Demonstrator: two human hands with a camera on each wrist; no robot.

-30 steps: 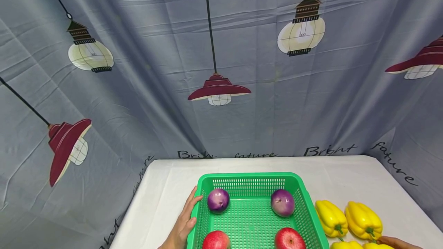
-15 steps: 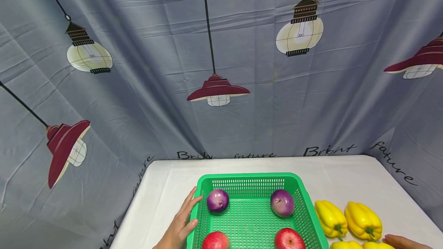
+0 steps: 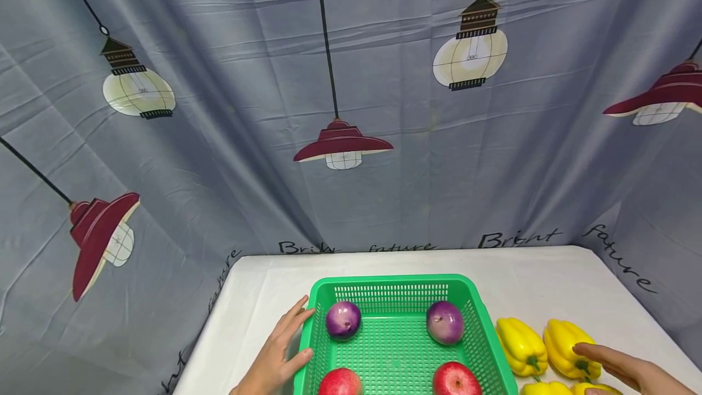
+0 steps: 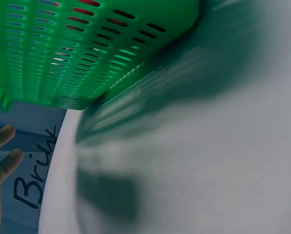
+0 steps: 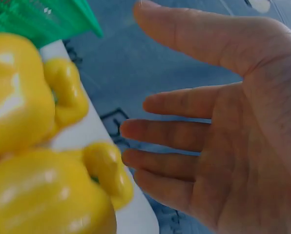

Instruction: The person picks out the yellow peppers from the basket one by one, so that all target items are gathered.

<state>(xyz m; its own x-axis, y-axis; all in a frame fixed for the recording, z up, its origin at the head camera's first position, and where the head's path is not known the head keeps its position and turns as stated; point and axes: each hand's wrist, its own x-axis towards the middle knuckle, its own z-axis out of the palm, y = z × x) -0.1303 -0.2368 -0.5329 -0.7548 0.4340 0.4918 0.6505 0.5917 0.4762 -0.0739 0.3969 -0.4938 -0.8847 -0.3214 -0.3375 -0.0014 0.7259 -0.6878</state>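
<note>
Fingers spread, my left hand (image 3: 276,352) lies beside the left rim of a green plastic basket (image 3: 395,322). Its fingertips are at the rim in the head view; whether they touch is unclear. The left wrist view shows part of that hand (image 4: 1,161) near the basket's slotted wall (image 4: 62,53). My right hand (image 3: 631,367) is over the yellow bell peppers (image 3: 567,346) to the right of the basket. In the right wrist view this hand (image 5: 223,126) has straight fingers and a bare palm, holding nothing, with bell peppers (image 5: 43,190) to its left.
Inside the basket are two shiny purple round balls, one at left (image 3: 343,320) and one at right (image 3: 445,322), and two red apples (image 3: 457,378). A white-covered table (image 3: 263,297) carries everything. Behind hangs a grey-blue curtain (image 3: 230,169) with printed lamps.
My right hand first drew back rightward from the front peppers, then rose and moved left over them. My left hand slid slightly left and down along the rim. The basket's contents look the same.
</note>
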